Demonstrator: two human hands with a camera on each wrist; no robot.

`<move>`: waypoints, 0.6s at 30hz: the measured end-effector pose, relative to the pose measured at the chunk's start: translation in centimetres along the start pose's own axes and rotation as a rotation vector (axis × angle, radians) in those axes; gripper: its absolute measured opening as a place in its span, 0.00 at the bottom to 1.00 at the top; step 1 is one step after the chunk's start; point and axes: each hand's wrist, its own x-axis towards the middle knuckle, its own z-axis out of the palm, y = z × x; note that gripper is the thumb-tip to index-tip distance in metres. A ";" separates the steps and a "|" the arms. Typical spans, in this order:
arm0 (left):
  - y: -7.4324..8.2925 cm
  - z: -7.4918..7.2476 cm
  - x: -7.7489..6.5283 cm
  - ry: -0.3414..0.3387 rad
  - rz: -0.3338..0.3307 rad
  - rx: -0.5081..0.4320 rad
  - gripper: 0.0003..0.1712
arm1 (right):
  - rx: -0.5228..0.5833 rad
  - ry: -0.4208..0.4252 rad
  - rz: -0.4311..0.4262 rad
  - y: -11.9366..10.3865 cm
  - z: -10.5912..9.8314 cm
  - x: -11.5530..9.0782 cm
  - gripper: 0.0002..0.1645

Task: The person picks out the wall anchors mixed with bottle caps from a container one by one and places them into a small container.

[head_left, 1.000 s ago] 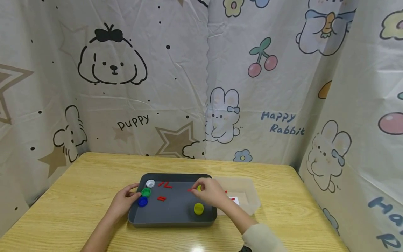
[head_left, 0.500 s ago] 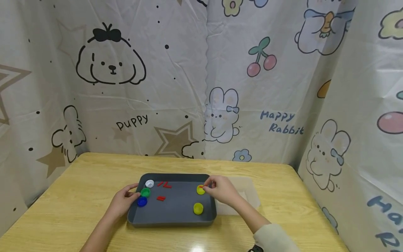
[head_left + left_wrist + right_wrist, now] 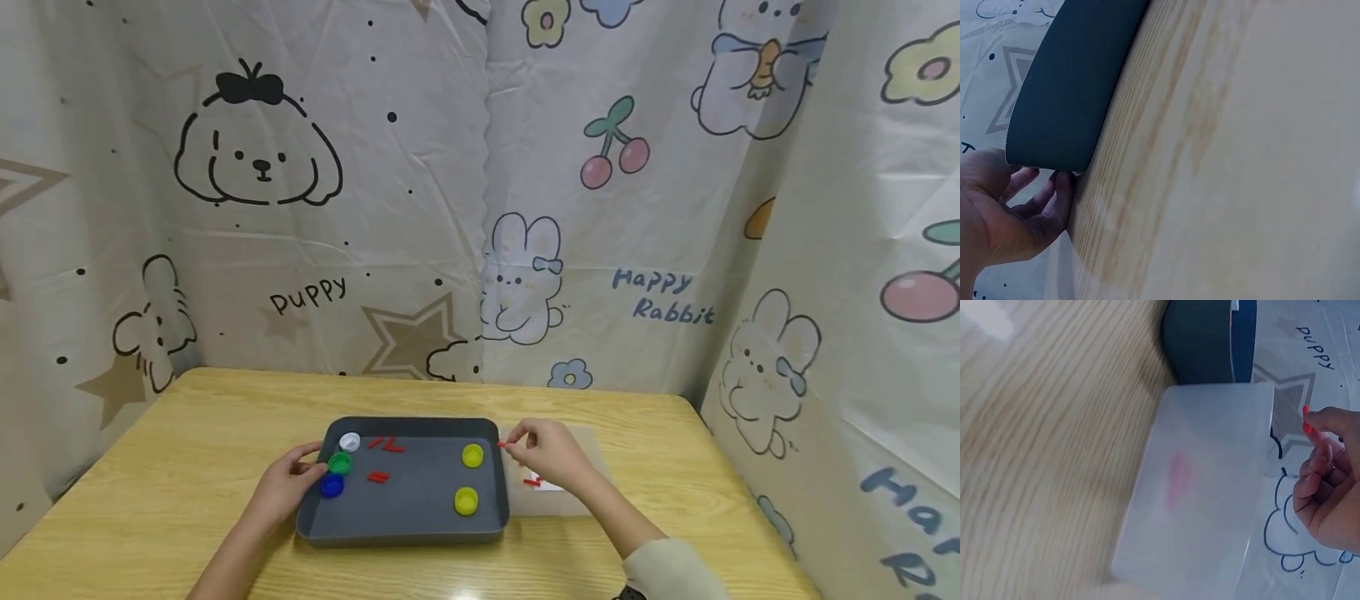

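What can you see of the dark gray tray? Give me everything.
The tray is rectangular with rounded corners and raised walls, dark gray, possibly plastic or coated metal. It sits flat and right way up on the wood-look table, beside the translucent box. The left hand holds its left end. Inside lie five round caps and several red sticks.

Both arms (image 3: 242, 537) are reaching forward; the right hand (image 3: 553, 456) is pinching with fingertips (image 3: 1317, 419), the left hand (image 3: 281, 483) is gripping with bent fingers (image 3: 1055, 199).
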 end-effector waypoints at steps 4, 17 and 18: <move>0.0 -0.1 0.0 -0.004 0.005 0.005 0.29 | 0.011 0.006 0.029 0.9 -0.3 -0.3 0.03; -0.3 -0.2 0.0 -0.010 0.003 0.012 0.30 | -0.011 0.035 0.103 3.1 -1.4 -0.9 0.02; -0.3 -0.2 0.0 -0.010 0.005 0.015 0.30 | -0.012 0.036 0.109 3.3 -1.4 -0.9 0.02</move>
